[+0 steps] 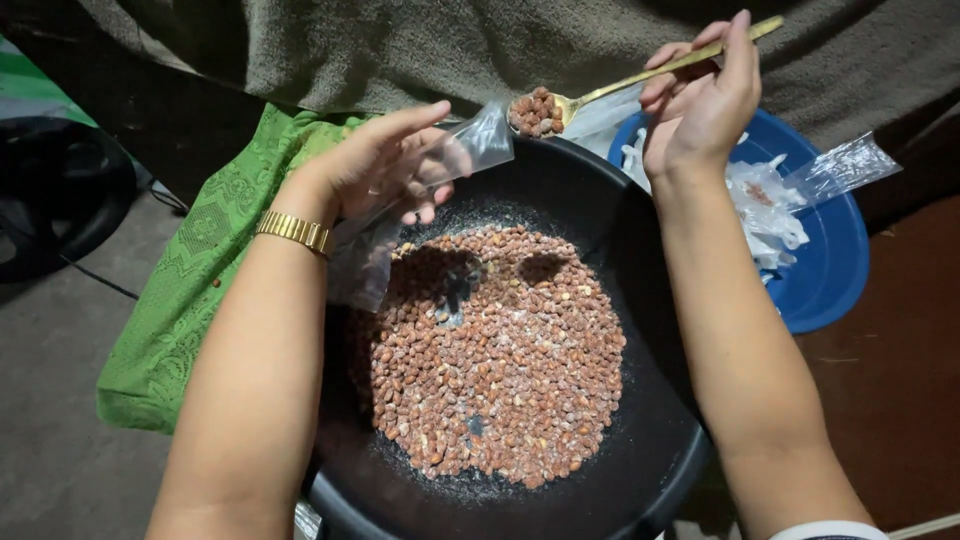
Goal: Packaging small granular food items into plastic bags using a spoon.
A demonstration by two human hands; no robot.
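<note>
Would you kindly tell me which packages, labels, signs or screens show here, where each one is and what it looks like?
Small clear plastic bag: held open in the left hand, above the black round basin of reddish-brown peanuts; transparent, unprinted.
Heap of clear and whitish plastic bags: in the blue round plastic bowl, right of the basin; crumpled, glossy.
No labels, signs or screens are in view.
</note>
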